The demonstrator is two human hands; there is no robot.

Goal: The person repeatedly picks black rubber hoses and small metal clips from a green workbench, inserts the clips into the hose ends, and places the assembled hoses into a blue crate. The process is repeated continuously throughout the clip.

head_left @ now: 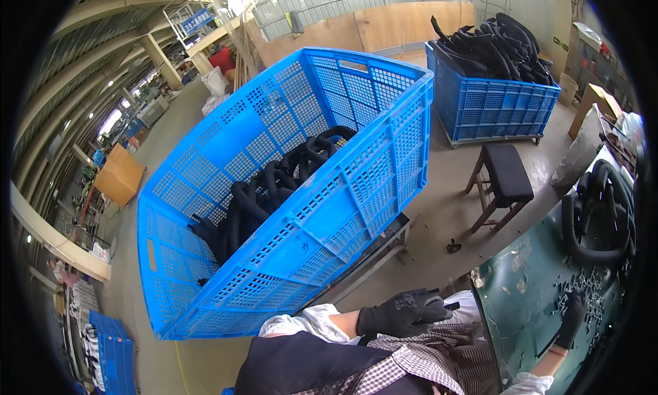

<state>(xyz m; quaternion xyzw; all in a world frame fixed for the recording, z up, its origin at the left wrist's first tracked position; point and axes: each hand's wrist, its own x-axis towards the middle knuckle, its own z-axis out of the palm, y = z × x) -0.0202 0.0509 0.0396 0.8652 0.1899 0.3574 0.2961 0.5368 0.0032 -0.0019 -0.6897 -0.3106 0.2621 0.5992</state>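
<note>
- Head view: the left hand (403, 313), gloved in black, rests loosely curled and holding nothing, close to the body
- The right hand (569, 319), also gloved, lies on the green counter (528, 292); whether it grips anything I cannot tell
- Black rubber hoses (596, 217) coil just beyond the right hand; more fill the big blue crate (308, 217) ahead of the left
- Best to draw one hose at a time
</note>
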